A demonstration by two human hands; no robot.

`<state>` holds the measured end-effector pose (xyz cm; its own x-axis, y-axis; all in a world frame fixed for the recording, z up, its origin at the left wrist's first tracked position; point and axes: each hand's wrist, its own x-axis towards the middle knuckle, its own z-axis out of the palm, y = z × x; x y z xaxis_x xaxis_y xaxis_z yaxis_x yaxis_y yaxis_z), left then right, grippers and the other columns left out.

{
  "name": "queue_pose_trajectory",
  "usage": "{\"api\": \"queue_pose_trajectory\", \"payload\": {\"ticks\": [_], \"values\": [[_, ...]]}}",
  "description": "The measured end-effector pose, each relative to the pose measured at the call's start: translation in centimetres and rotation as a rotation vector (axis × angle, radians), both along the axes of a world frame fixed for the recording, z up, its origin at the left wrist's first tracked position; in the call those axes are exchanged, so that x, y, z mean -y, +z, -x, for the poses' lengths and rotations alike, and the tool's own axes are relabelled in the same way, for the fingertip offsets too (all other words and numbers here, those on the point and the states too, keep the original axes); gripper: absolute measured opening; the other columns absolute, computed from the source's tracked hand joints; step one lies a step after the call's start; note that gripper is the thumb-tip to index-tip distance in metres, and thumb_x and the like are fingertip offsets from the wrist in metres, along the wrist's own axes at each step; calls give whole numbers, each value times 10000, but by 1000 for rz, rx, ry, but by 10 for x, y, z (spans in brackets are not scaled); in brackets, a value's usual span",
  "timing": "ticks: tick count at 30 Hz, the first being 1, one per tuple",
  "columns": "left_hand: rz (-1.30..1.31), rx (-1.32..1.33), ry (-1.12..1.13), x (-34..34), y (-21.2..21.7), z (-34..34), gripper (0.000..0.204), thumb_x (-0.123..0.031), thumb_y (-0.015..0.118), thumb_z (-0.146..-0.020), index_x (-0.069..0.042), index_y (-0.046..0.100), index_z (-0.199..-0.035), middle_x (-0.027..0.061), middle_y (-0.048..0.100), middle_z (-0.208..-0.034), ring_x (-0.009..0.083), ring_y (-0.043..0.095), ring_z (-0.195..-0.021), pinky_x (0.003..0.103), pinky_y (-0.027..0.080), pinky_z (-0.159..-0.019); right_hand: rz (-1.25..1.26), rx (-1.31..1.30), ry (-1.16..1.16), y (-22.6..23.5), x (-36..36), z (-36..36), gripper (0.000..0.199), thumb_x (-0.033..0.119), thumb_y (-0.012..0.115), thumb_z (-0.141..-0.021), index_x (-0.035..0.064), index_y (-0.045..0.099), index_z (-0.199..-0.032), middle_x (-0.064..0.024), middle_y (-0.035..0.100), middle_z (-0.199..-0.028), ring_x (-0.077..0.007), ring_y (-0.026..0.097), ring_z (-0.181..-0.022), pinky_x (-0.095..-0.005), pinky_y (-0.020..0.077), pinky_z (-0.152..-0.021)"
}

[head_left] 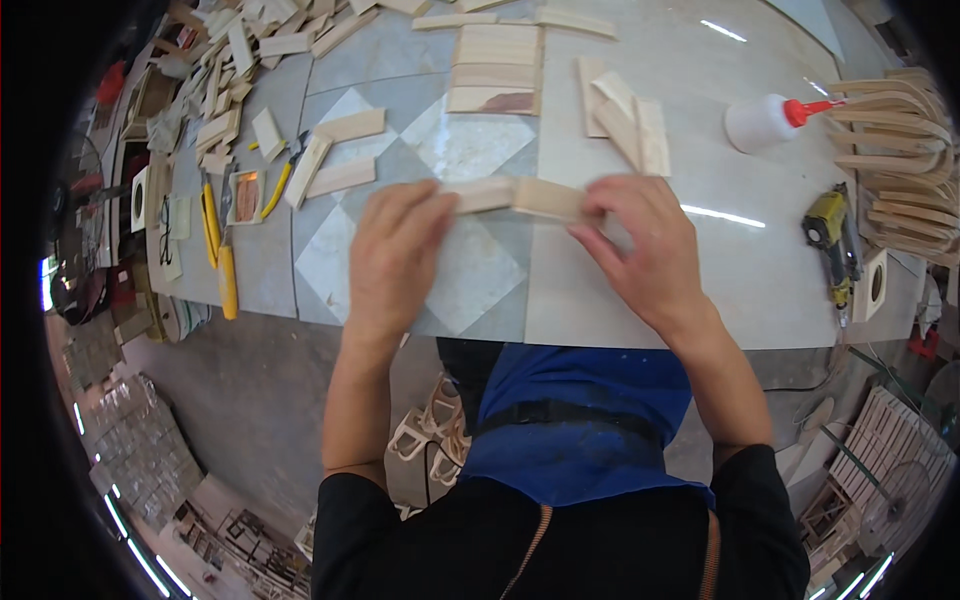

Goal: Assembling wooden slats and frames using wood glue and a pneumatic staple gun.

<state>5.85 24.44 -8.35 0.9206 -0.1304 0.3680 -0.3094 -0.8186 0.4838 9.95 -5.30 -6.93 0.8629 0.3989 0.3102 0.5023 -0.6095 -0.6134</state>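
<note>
Over the near part of the table, my left hand (393,250) is closed on one end of a short, pale wooden strip (484,196). My right hand (648,240) pinches the outer end of a second wooden strip (547,199) between thumb and fingers. The two strips come together end to end, or slightly overlapping, between my hands; I cannot tell which. Some fingers are blurred. Beyond them lies a flat panel of wooden strips (496,66) set side by side, one with a reddish-brown patch.
Loose wooden strips (343,178) lie left, others (628,120) right, with a large pile (262,30) far left. Yellow-handled pliers (210,225) rest at left. At right are a white glue bottle (758,124) with red cap, a yellow-black power tool (830,235) and stacked curved wooden parts (900,150).
</note>
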Motion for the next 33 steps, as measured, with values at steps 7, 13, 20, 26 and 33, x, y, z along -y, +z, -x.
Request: {"api": "queue_pose_trajectory", "payload": {"ticks": [7, 13, 20, 26, 33], "values": [[18, -36, 67, -30, -9, 10, 270, 1, 834, -913, -72, 837, -1173, 74, 776, -1332, 298, 725, -1165, 396, 596, -1001, 23, 225, 92, -33, -82, -63, 239, 94, 866, -899, 73, 774, -1119, -61, 741, -1256, -289, 692, -1102, -377, 583, -946], [51, -30, 10, -5, -15, -11, 267, -26, 839, -930, -67, 831, -1194, 96, 741, -1400, 296, 716, -1195, 391, 595, -1010, 48, 148, 1, -31, -75, -49, 271, 86, 849, -923, 64, 807, -1189, -78, 730, -1334, -287, 689, -1160, -373, 579, -990], [6, -31, -19, 10, -13, -44, 307, -48, 851, -939, -80, 826, -1244, 106, 699, -1471, 298, 697, -1230, 385, 589, -1022, 119, 220, -264, -15, 9, -36, 426, 117, 848, -958, 86, 765, -1374, -119, 692, -1453, -309, 648, -1319, -403, 530, -1127], [39, -46, 31, 14, -9, -46, 388, -47, 877, -933, -97, 824, -1314, 94, 707, -1480, 287, 687, -1244, 370, 588, -1019, 167, 83, -388, -21, 39, -26, 496, 132, 850, -974, 84, 717, -1449, -125, 685, -1477, -320, 632, -1364, -419, 505, -1175], [41, -11, 40, -1, -22, -32, 393, -63, 910, -887, -74, 835, -1272, 82, 739, -1414, 283, 696, -1248, 381, 592, -1018, 132, -11, -351, -29, 39, -23, 496, 138, 840, -1004, 67, 696, -1473, -138, 695, -1477, -318, 646, -1357, -417, 502, -1187]]}}
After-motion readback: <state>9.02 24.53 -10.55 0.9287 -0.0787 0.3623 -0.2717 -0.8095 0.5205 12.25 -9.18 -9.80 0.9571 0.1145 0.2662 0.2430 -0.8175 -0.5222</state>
